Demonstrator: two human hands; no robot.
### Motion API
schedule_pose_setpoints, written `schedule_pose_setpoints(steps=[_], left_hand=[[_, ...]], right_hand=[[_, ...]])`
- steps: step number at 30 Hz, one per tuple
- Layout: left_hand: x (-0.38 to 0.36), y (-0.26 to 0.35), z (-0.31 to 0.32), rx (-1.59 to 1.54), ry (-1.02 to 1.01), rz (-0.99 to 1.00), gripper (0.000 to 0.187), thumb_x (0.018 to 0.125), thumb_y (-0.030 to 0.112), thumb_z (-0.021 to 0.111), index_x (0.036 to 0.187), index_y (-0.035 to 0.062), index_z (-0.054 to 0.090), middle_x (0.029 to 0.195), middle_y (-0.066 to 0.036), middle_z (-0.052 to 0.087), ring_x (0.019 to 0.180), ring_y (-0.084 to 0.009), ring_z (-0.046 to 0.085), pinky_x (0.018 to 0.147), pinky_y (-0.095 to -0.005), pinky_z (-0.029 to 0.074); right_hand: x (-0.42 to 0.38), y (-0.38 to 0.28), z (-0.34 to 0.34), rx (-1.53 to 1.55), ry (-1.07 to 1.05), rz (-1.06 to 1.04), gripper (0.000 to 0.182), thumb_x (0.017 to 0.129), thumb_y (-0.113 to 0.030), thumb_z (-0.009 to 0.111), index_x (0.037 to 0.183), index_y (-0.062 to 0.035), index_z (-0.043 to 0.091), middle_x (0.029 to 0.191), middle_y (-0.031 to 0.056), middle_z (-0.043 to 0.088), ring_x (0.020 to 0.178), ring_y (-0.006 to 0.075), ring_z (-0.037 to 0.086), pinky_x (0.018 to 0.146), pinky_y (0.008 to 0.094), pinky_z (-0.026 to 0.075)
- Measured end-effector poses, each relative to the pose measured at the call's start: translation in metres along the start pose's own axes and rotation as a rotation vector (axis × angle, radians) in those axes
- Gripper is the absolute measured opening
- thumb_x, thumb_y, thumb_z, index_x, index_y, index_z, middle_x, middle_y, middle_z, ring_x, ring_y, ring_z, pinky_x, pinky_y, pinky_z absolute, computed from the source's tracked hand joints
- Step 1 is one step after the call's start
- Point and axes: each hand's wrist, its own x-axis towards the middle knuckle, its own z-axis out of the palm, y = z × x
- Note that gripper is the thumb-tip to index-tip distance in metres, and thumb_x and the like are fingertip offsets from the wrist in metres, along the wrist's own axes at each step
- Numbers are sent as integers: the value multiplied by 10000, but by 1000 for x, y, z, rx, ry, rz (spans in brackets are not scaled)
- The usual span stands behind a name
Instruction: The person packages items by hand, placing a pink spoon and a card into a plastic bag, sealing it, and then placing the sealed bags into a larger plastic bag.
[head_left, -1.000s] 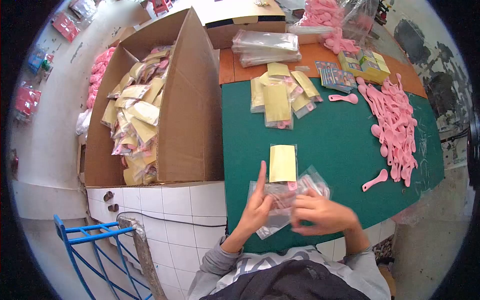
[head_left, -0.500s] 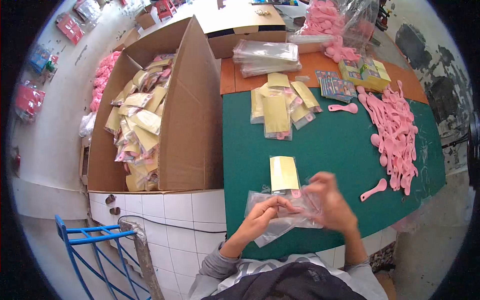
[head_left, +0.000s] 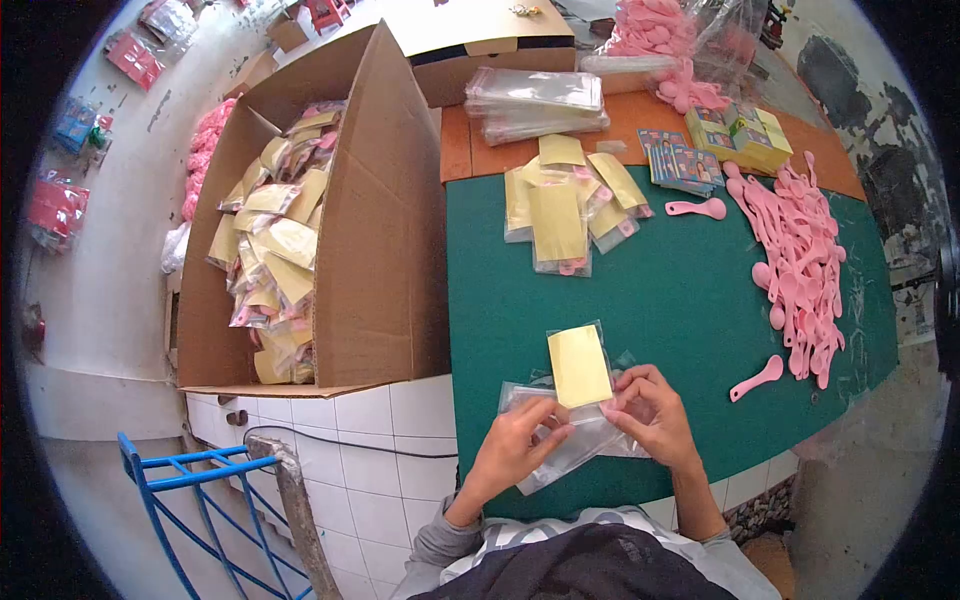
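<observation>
At the near edge of the green table, a clear plastic bag with a yellow card (head_left: 580,366) in it lies slightly tilted. My right hand (head_left: 655,415) pinches its lower right corner between thumb and fingers. My left hand (head_left: 520,438) is by its lower left side, fingers curled and thumb near the fingertips; what they hold, if anything, I cannot make out. Under both hands lie loose clear plastic bags (head_left: 575,455). Nearest on the right lies a single pink spoon (head_left: 757,378).
A large cardboard box (head_left: 385,250) full of packets stands left. Filled packets (head_left: 557,222), stacked clear bags (head_left: 535,98), picture cards (head_left: 680,165) and a yellow card stack (head_left: 765,145) lie farther back. Pink spoons (head_left: 795,270) are heaped right. A blue metal frame (head_left: 190,480) stands lower left.
My right hand has come down from a blurred motion onto the yellow-card bag's corner. That bag has shifted nearer and tilted. My left hand has moved slightly down. The view has shifted a little.
</observation>
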Motion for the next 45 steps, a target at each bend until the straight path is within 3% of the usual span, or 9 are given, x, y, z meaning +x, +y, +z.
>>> schedule_pose_setpoints(steps=[8,18,26,33,35,38,39,41,45], left_hand=[[0,-2,12,-105,183,-34,133,806,74,660,881,-12,590,865,-76,593,776,-135,614,634,-257,543],[-3,-14,27,-419,358,-192,178,831,50,632,939,8,497,846,-54,581,756,-103,600,595,-237,517],[-6,-6,10,-325,122,-100,419,839,0,600,1238,16,470,1026,-78,554,831,-97,564,649,-211,504],[51,50,-46,-140,240,251,571,795,32,650,1320,36,426,1273,-159,481,948,-205,588,711,-322,548],[81,41,-49,394,459,417,509,805,148,672,1249,6,466,1179,-169,529,906,-244,612,705,-349,538],[80,21,-30,442,22,260,395,803,230,682,1086,1,526,1000,-151,573,833,-271,617,682,-351,518],[71,15,-13,429,-12,238,305,781,243,698,925,26,539,832,-121,567,775,-262,612,635,-343,494],[62,1,14,422,51,259,302,802,299,668,853,39,522,866,-126,558,694,-316,589,610,-398,488],[65,-7,23,353,39,260,260,791,244,680,867,35,545,795,-121,561,679,-296,595,606,-376,498]], right_hand=[[1,-2,18,244,165,263,131,833,-39,635,816,35,528,720,62,609,620,130,624,611,255,535],[2,-10,29,112,203,178,154,833,-16,619,963,26,548,753,60,601,616,106,605,544,243,520],[-1,-15,19,103,39,189,354,851,-30,576,1203,-35,548,856,79,588,698,112,591,584,250,504],[-19,-31,-85,-1072,263,-24,371,710,101,481,1042,-30,581,1076,153,544,1027,328,519,895,398,409],[-40,-18,-118,-1249,299,51,382,706,103,481,1051,-30,573,1084,136,541,1047,313,504,917,401,384],[-58,-2,-136,-1301,339,93,383,704,97,492,1061,-25,562,1072,121,536,1040,294,496,929,398,364],[-61,1,-137,-1281,346,102,381,705,93,498,1063,-23,558,1065,117,535,1032,288,496,929,396,361],[-62,2,-135,-1300,327,94,383,699,85,514,1061,-32,563,1039,112,532,1002,286,498,921,395,363],[-46,-12,-118,-1247,274,101,343,701,102,536,1012,-34,584,989,102,545,961,288,504,880,367,378]])
